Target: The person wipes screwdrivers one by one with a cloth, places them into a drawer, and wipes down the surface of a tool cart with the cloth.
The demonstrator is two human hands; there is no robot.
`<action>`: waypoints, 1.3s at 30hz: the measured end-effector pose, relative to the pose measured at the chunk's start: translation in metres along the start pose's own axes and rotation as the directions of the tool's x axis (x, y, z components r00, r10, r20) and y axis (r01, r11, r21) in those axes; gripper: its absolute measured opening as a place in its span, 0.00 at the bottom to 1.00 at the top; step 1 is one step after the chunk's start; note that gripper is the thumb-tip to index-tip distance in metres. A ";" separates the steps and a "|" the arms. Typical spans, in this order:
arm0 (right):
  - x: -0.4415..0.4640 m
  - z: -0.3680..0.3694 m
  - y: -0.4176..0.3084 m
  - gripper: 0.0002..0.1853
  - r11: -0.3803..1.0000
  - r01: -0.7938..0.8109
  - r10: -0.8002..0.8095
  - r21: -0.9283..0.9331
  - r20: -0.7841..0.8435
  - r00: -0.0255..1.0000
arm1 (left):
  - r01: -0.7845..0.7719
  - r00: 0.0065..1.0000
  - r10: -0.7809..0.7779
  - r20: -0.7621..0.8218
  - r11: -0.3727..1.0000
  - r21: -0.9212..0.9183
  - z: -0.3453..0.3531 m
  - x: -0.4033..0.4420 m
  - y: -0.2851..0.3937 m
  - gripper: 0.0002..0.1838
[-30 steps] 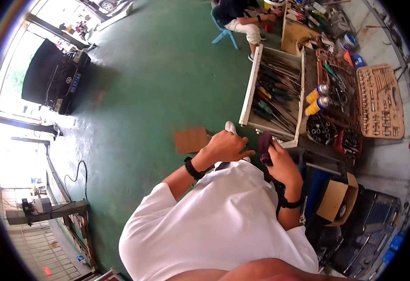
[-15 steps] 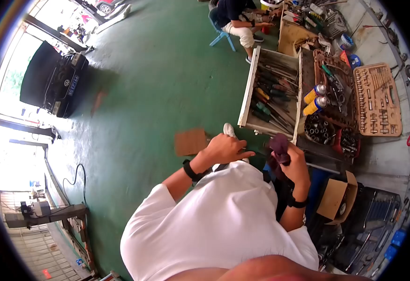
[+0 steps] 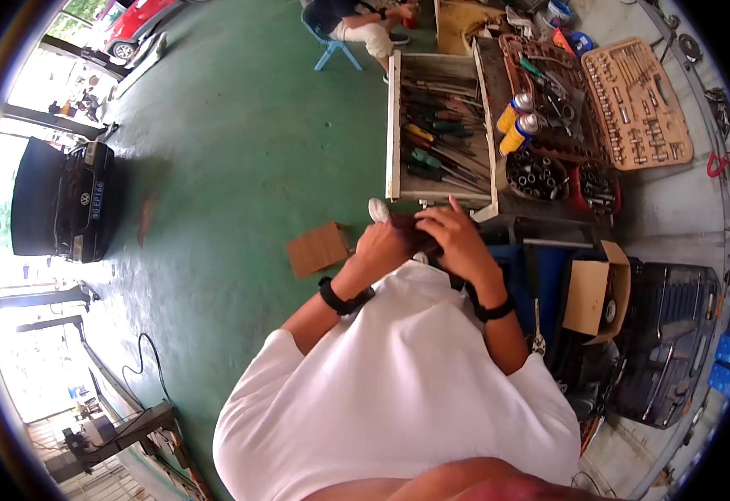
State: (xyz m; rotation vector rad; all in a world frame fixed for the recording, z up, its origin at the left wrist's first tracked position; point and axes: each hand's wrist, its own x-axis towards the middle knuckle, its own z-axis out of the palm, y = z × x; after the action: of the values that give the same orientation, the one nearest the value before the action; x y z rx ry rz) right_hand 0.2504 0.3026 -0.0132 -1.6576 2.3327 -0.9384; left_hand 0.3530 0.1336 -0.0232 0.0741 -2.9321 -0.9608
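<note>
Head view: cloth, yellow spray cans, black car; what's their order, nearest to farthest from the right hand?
1. Cloth, at the right hand.
2. Yellow spray cans, right of the open drawer.
3. Black car, far to the left.

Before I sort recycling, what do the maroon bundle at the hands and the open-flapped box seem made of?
Maroon cloth: probably matt fabric, from its dull, soft look; blur hides the weave. Open-flapped box: likely uncoated cardboard, given its plain brown, folded flaps.
</note>
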 end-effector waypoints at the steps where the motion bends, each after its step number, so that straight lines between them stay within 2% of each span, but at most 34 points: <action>1: -0.003 0.001 0.005 0.27 0.997 -0.049 0.045 0.055 0.066 0.997 | -0.003 0.999 0.001 0.049 1.000 0.023 -0.005 0.002 0.002 0.14; 2: -0.005 -0.001 0.006 0.28 0.998 -0.018 0.016 0.054 0.024 1.000 | 0.044 0.995 -0.037 0.089 0.996 -0.073 -0.012 0.002 0.006 0.14; 5: -0.010 -0.005 0.011 0.27 0.998 -0.002 0.006 0.067 -0.051 0.999 | 0.052 0.995 -0.041 0.088 0.990 -0.132 -0.010 0.005 0.006 0.13; 7: -0.016 -0.015 0.020 0.27 1.000 0.001 -0.001 0.003 -0.215 0.977 | 0.218 0.967 -0.216 0.137 0.976 -0.002 -0.014 0.006 0.005 0.14; 8: -0.023 -0.019 0.031 0.27 1.000 0.002 -0.001 0.001 -0.218 0.976 | 0.215 0.967 -0.213 0.136 0.977 0.000 -0.017 0.004 0.001 0.14; 10: -0.034 -0.028 0.050 0.27 0.956 -0.294 0.262 -0.017 -0.407 0.875 | 0.321 0.936 -0.313 0.161 0.947 -0.025 -0.025 0.002 -0.013 0.20; 11: -0.034 -0.031 0.051 0.27 0.932 -0.357 0.277 -0.056 -0.525 0.805 | 0.318 0.944 -0.306 0.124 0.944 -0.087 -0.024 -0.001 -0.019 0.24; 12: -0.032 -0.040 0.042 0.26 0.899 -0.429 0.284 -0.085 -0.634 0.719 | 0.308 0.946 -0.295 0.134 0.948 -0.086 -0.025 -0.003 -0.022 0.24; 13: -0.028 -0.044 0.032 0.27 0.889 -0.453 0.285 -0.069 -0.689 0.666 | 0.382 0.910 -0.376 0.174 0.924 -0.006 -0.025 -0.004 -0.025 0.22; 14: -0.022 -0.045 0.023 0.27 0.879 -0.471 0.295 -0.070 -0.696 0.654 | 0.446 0.868 -0.452 0.203 0.892 0.077 -0.024 -0.003 -0.026 0.22; 16: -0.009 -0.041 0.003 0.28 0.949 -0.313 0.242 0.026 -0.693 0.679 | 0.449 0.854 -0.462 0.238 0.887 0.109 -0.015 0.001 -0.023 0.22; 18: 0.002 -0.021 -0.009 0.28 0.984 -0.127 0.177 0.127 -0.563 0.807 | 0.296 0.939 -0.297 0.170 0.955 0.031 0.010 0.002 -0.025 0.23; 19: 0.004 -0.012 -0.011 0.28 0.986 -0.040 0.103 0.160 -0.407 0.908 | 0.220 0.962 -0.210 0.176 0.975 -0.041 0.014 0.004 -0.018 0.24; 20: 0.003 0.000 -0.011 0.27 0.976 0.041 0.012 0.213 -0.243 0.970 | 0.223 0.960 -0.212 0.184 0.974 -0.039 0.012 0.003 -0.017 0.24; 21: -0.003 0.018 0.002 0.24 0.984 0.059 -0.042 0.170 -0.104 0.994 | 0.215 0.941 -0.221 0.256 0.975 0.051 0.006 0.007 -0.016 0.25; 22: -0.007 0.024 0.010 0.24 0.984 0.068 -0.050 0.165 -0.108 0.993 | 0.201 0.919 -0.236 0.316 0.970 0.139 -0.002 0.013 -0.014 0.26; 23: -0.011 0.027 0.017 0.23 0.986 0.077 -0.060 0.147 -0.117 0.991 | 0.238 0.916 -0.273 0.293 0.959 0.152 -0.013 0.014 -0.008 0.26; 26: -0.009 0.019 0.018 0.22 0.993 0.059 -0.048 0.104 -0.107 0.993 | 0.192 0.944 -0.229 0.236 0.967 0.169 -0.008 0.004 -0.021 0.26; 27: -0.010 0.018 0.014 0.22 0.990 -0.005 0.017 0.141 -0.084 0.996 | 0.158 0.944 -0.193 0.266 0.976 0.148 -0.015 0.003 -0.012 0.21; 30: -0.008 0.014 0.020 0.23 0.987 -0.097 0.109 0.129 -0.091 0.990 | 0.144 0.962 -0.170 0.212 0.981 0.133 -0.015 -0.004 -0.006 0.22; 31: -0.008 0.010 0.021 0.23 0.967 -0.185 0.192 0.176 -0.025 0.981 | 0.149 0.937 -0.206 0.283 0.966 0.212 -0.021 -0.003 -0.002 0.22; 32: -0.009 0.006 0.023 0.22 0.938 -0.272 0.269 0.216 0.044 0.962 | 0.134 0.938 -0.193 0.288 0.968 0.211 -0.020 -0.006 -0.003 0.22; 34: -0.020 0.013 0.044 0.21 0.941 -0.254 0.270 0.223 -0.042 0.962 | 0.145 0.964 -0.168 0.206 0.982 0.123 -0.016 -0.014 -0.015 0.24; 35: -0.028 0.018 0.064 0.19 0.934 -0.320 0.347 0.156 -0.195 0.917 | 0.127 0.967 -0.150 0.206 0.984 0.124 -0.011 -0.017 -0.029 0.24; 36: -0.024 0.016 0.080 0.16 0.919 -0.381 0.391 0.101 -0.349 0.852 | 0.149 0.982 -0.157 0.103 0.985 0.087 -0.009 -0.020 -0.050 0.25; 37: -0.011 0.006 0.086 0.16 0.917 -0.384 0.395 0.105 -0.355 0.847 | 0.173 0.985 -0.174 0.017 0.984 0.046 -0.014 -0.022 -0.057 0.25; 38: -0.006 -0.003 0.090 0.17 0.906 -0.383 0.420 0.179 -0.481 0.770 | 0.169 0.984 -0.171 0.053 0.985 0.045 -0.014 -0.030 -0.059 0.25; 39: 0.000 -0.014 0.085 0.17 0.900 -0.363 0.433 0.242 -0.600 0.673 | 0.169 0.986 -0.168 -0.021 0.986 0.011 -0.021 -0.025 -0.053 0.23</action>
State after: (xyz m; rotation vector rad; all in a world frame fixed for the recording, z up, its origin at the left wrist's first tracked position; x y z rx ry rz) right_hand 0.1755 0.3252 -0.0484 -0.7561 2.8102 -1.6773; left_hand 0.3812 0.0801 -0.0385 0.3352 -2.9518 -0.9554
